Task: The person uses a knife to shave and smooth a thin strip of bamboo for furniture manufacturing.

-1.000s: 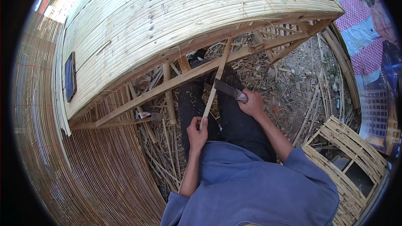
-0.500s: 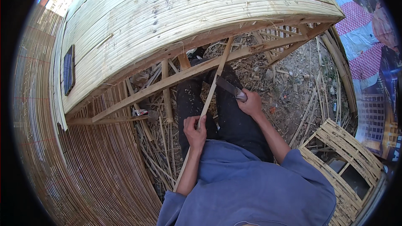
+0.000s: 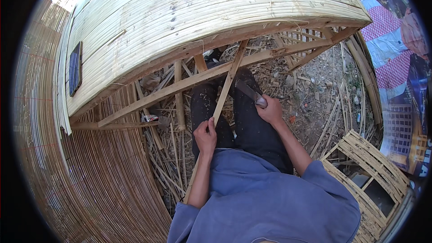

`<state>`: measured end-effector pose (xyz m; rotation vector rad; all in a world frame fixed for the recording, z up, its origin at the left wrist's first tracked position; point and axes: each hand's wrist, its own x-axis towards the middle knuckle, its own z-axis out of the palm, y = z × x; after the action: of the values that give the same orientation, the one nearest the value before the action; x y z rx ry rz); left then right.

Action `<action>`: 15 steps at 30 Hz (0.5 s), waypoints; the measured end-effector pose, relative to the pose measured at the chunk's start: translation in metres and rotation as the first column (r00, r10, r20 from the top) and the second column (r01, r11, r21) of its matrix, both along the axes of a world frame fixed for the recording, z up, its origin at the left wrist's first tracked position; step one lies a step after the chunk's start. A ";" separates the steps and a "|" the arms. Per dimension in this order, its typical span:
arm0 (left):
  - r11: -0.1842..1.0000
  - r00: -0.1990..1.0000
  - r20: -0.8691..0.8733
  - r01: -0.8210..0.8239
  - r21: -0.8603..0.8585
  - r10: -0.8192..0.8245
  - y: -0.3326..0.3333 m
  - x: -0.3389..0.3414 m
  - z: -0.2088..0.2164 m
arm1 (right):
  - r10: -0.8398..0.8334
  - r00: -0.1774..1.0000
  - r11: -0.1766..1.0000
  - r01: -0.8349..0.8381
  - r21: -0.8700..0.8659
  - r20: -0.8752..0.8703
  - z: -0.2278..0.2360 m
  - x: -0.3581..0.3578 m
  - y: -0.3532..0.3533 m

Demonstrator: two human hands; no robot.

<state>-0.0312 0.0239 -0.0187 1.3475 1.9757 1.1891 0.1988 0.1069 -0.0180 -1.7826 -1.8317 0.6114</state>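
Observation:
My left hand is closed round a long, flat bamboo strip. The strip slants from under the table edge, over a wooden crossbar, down toward my left forearm, where its lower end is partly hidden. In my right hand, above my right thigh, is the handle of a knife with a broad, dark blade. Its blade points up and left, its tip close to the strip; a small gap seems to lie between them.
A bamboo-slat table top spans the space ahead, with a dark phone-like slab at its left. A slatted bamboo screen stands at left. Bamboo offcuts and shavings litter the ground. A bamboo frame lies at right, near a printed sheet.
The knife has shifted slightly away from the bamboo strip. My left hand has moved a little up and left, and the strip looks turned, showing a wider face.

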 end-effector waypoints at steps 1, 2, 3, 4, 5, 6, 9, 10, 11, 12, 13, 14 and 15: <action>1.000 1.000 0.002 -0.003 0.001 0.003 -0.001 -0.001 0.000 | 0.000 1.000 1.000 0.000 -0.001 0.000 0.001 0.000 0.000; 1.000 1.000 0.000 0.001 -0.018 -0.001 -0.001 -0.002 0.000 | 0.003 1.000 1.000 -0.003 0.000 0.001 0.001 -0.001 0.000; 0.999 1.000 0.000 0.006 -0.038 -0.006 -0.001 -0.002 0.001 | -0.005 1.000 1.000 0.005 0.004 0.004 0.002 -0.002 -0.001; 0.999 1.000 0.003 0.004 -0.038 -0.004 -0.001 -0.003 0.003 | -0.011 1.000 1.000 0.011 0.007 0.007 0.003 -0.002 -0.001; 0.999 0.999 0.034 0.031 -0.042 -0.029 -0.002 -0.004 0.006 | -0.008 1.000 1.000 0.008 0.006 0.010 0.002 -0.001 -0.001; 0.997 0.996 0.065 0.056 -0.045 -0.053 -0.003 -0.006 0.011 | -0.004 1.000 1.000 0.004 0.006 0.000 0.001 -0.001 -0.001; 0.992 0.979 0.204 0.034 -0.120 -0.009 -0.005 -0.011 0.020 | 0.006 1.000 1.000 -0.005 0.009 -0.005 -0.002 -0.001 0.001; 0.992 0.979 0.205 0.031 -0.124 -0.005 -0.007 -0.011 0.023 | 0.004 1.000 1.000 -0.004 0.015 -0.001 -0.002 0.000 0.001; 0.990 0.984 0.175 0.057 -0.128 -0.034 -0.009 -0.012 0.026 | 0.007 1.000 1.000 -0.007 0.011 0.000 -0.002 0.001 0.001; 0.988 0.988 0.142 0.079 -0.134 -0.060 -0.012 -0.014 0.028 | 0.002 1.000 1.000 -0.002 0.003 -0.015 0.000 0.001 0.001; 0.988 0.989 0.140 0.074 -0.139 -0.055 -0.015 -0.015 0.026 | -0.003 1.000 1.000 0.003 -0.006 -0.029 0.001 0.000 0.001; 0.986 0.989 0.124 0.096 -0.137 -0.079 -0.018 -0.017 0.023 | 0.001 0.999 1.000 -0.001 -0.011 -0.032 0.000 0.000 0.001; 0.983 0.988 0.110 0.121 -0.134 -0.107 -0.020 -0.018 0.023 | 0.003 0.999 1.000 -0.004 -0.006 -0.033 -0.001 0.001 0.001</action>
<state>-0.0492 0.0040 0.0042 1.2848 1.8477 1.0252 0.1999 0.1077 -0.0188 -1.7629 -1.8129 0.6446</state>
